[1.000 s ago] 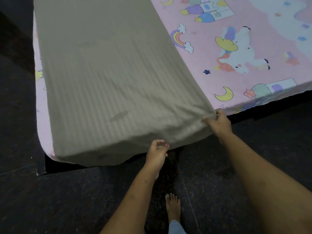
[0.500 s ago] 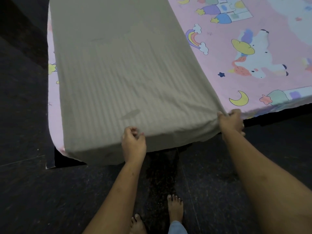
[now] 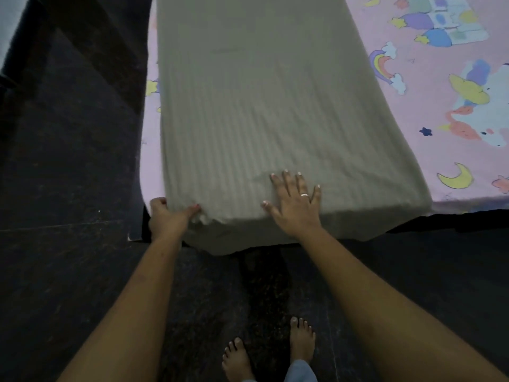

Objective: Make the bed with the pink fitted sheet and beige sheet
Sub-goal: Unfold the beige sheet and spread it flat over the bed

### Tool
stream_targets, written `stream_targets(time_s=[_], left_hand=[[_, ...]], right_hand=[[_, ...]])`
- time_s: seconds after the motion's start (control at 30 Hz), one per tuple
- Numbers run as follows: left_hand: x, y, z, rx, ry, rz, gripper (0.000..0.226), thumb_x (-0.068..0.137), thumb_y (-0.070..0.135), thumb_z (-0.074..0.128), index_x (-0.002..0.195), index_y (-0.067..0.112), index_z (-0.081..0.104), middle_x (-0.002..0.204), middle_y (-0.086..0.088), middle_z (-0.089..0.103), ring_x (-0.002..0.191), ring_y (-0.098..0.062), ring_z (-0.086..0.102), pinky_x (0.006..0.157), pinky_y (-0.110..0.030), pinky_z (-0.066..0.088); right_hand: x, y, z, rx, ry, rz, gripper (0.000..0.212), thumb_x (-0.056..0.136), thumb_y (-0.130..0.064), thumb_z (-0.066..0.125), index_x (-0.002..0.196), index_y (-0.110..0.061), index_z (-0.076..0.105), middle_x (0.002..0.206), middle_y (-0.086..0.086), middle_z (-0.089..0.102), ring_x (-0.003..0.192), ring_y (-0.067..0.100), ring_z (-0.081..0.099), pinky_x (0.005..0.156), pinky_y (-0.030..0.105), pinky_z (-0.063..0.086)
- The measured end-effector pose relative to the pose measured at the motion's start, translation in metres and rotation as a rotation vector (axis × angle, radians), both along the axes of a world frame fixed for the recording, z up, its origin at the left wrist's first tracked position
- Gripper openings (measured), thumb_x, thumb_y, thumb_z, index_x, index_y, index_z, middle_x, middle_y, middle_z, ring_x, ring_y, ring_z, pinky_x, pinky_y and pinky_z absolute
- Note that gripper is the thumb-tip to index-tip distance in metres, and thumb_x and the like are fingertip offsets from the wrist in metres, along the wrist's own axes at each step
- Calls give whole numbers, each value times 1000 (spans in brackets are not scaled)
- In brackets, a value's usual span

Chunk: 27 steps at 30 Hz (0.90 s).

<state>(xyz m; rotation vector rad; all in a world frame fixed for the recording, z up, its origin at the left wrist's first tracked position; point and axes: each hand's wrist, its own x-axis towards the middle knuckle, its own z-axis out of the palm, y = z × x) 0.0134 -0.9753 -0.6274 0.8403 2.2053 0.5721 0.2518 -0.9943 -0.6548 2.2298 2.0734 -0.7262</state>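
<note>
Left hand grips the near-left corner of a long, ribbed beige sheet, thumb on top and fingers curled round the hem where it turns over the bed's edge. Right hand lies flat on the same sheet just beside it, fingers straight and spread, a silver ring on one of them, palm pressing the cloth close to the near edge.

The beige sheet lies as a broad band with its long axis running straight away from the person, from the near edge of the bed up and out of the top of the frame. Its near short end drapes over the edge and hangs toward the dark speckled floor. Its left long edge runs just inside the bed's left side, leaving a narrow strip of uncovered fitted sheet showing. Its right long edge borders a wide uncovered stretch of the pink fitted sheet, which is printed with rainbows, moons, stars and unicorns and lies smooth across the bed.

Floor shows to the left of the bed and in front of it, where the person stands on two bare feet facing the near edge, both arms stretched forward.
</note>
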Motion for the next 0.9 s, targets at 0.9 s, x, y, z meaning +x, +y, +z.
stream_targets(time_s=[0.9], left_hand=[[-27,-41,3,291,330,-451,29,83,7,62,112,7,56,115,-15,55,109,-35,49,84,-45,44]], right_hand=[[-22,20,3,49,-183,-195,66,95,-58,14,152,-25,18,159,8,15,146,28,11,115,49,14]])
